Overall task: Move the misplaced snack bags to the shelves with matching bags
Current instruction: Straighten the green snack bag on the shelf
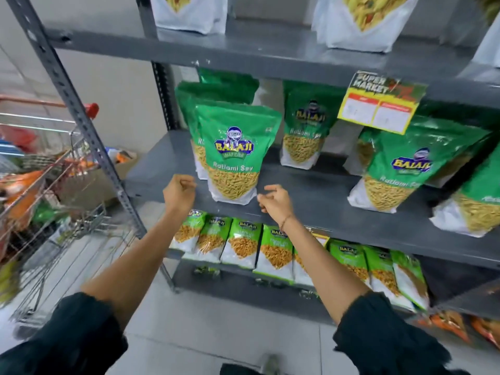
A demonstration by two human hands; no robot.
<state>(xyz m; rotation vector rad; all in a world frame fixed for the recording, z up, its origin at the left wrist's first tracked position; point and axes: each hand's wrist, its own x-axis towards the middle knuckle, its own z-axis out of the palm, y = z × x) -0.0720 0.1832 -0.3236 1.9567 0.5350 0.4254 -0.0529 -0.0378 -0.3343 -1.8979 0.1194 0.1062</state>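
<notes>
A green Ratlami Sev bag stands upright at the front of the grey middle shelf, with like bags behind it and to its right. My left hand hovers just left of the bag's base, fingers loosely curled, holding nothing. My right hand hovers just right of the base, fingers curled and apart, also holding nothing. Neither hand touches the bag.
Smaller light-green bags line the shelf below. White bags stand on the top shelf. A yellow price tag hangs from the upper shelf edge. A wire shopping cart with mixed bags stands at the left beside the shelf post.
</notes>
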